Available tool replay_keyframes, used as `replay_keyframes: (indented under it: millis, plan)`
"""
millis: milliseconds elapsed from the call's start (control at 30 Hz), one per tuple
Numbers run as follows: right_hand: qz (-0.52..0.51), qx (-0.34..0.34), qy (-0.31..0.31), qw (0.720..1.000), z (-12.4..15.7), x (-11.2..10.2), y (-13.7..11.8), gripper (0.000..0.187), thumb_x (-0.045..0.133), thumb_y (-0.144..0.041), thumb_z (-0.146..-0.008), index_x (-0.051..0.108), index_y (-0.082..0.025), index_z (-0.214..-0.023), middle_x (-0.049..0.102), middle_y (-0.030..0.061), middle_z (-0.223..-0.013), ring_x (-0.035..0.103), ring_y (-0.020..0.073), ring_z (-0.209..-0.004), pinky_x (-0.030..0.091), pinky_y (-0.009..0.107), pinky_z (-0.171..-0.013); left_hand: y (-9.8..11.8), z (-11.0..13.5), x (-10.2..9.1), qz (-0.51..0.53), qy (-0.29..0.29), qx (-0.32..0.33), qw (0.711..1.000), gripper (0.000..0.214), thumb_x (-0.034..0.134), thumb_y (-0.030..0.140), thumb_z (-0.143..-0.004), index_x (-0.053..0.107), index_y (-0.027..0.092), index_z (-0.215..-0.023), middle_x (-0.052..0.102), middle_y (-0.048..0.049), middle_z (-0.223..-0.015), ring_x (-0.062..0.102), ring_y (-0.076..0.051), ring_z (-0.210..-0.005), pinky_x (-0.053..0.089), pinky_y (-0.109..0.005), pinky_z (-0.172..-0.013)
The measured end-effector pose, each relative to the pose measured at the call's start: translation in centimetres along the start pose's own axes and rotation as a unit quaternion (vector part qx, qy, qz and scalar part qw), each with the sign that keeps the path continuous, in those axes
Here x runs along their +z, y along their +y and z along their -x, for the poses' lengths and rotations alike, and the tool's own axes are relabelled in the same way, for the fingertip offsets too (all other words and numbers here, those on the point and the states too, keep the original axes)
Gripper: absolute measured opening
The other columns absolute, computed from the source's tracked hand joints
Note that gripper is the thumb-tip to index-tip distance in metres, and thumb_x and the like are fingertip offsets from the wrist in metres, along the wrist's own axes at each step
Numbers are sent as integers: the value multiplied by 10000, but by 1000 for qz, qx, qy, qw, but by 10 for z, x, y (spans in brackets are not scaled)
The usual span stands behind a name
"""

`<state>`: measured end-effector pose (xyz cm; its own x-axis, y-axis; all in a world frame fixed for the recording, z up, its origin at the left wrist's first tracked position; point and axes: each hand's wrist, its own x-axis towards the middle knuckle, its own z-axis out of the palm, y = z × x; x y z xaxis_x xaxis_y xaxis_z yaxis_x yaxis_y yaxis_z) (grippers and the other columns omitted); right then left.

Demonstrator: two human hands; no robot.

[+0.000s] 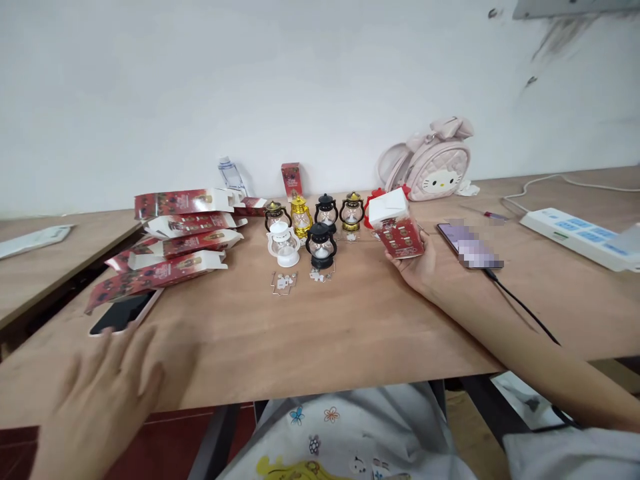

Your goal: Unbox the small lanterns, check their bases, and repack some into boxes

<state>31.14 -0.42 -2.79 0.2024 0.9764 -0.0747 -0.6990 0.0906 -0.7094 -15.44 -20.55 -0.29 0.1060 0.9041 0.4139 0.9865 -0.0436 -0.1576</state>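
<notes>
- Right hand (421,268): I see it right of centre, fingers grasping a red printed box (400,235) from below and its right side. The box is tilted, its white end facing up.
- Left hand (103,393): I observe it at lower left, blurred, fingers spread and released, with nothing in its grasp. Its fingertips are just beside a pale-edged phone (123,313); I cannot tell whether they touch it or the wooden table (310,340).
- Opened cartons (170,272): I locate these red pieces in an overlapping pile left of centre, flaps out; the nearest partly covers the pale-edged phone.
- Lanterns: I find them grouped upright at frame centre. A white lantern (284,247) and a black lantern (321,247) stand in front; a gold lantern (301,217) stands behind, between darker ones. Red parts show behind the held box.
- Wire pieces (284,283): I note these, with small pale parts, in front of the white lantern.
- Upright red box (291,179): I see it at upper centre, near the wall.
- Pink bag (439,175): I place it at upper right, beyond a cabled phone (457,243).
</notes>
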Motion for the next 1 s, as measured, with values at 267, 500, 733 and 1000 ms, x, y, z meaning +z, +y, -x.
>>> replay_keyframes:
  millis: [267, 500, 733, 1000]
  plan:
    - [-2, -13, -15, 1000, 0, -2, 0, 274, 434, -412, -854, 633, -234, -918, 731, 1, -771, 685, 165, -623, 583, 288, -492, 151, -54, 13, 208, -109, 330, 914, 615, 357, 270, -948, 101, 248, -1507, 250, -57, -1549, 225, -261, -1434, 250, -470, -1164]
    - [10, -13, -30, 999, 2, -3, 1, 267, 456, -419, -847, 642, -243, -924, 729, -1, -793, 684, 158, -644, 579, 281, -505, 191, -77, 18, 311, -184, 454, 814, 591, 375, 270, -951, 160, 222, -1499, 175, -69, -1568, 113, -241, -1459, 184, -462, -1195]
    - [5, -3, -14, 1000, 3, -1, 0, 284, 418, -407, -864, 638, -239, -923, 726, 9, -799, 675, 173, -654, 579, 304, -503, 154, -82, 17, 322, -230, 426, 814, 539, 287, 235, -982, 136, 285, -1497, 250, 8, -1548, 212, -159, -1438, 189, -363, -1200]
    - [2, -2, -31, 1000, 4, 0, -1, 275, 446, -412, -854, 639, -225, -911, 727, 13, -790, 680, 165, -649, 583, 282, -499, 126, -61, 8, 238, -235, 376, 864, 632, 373, 372, -968, 26, 309, -1492, 217, -13, -1548, 187, -231, -1442, 150, -468, -1188]
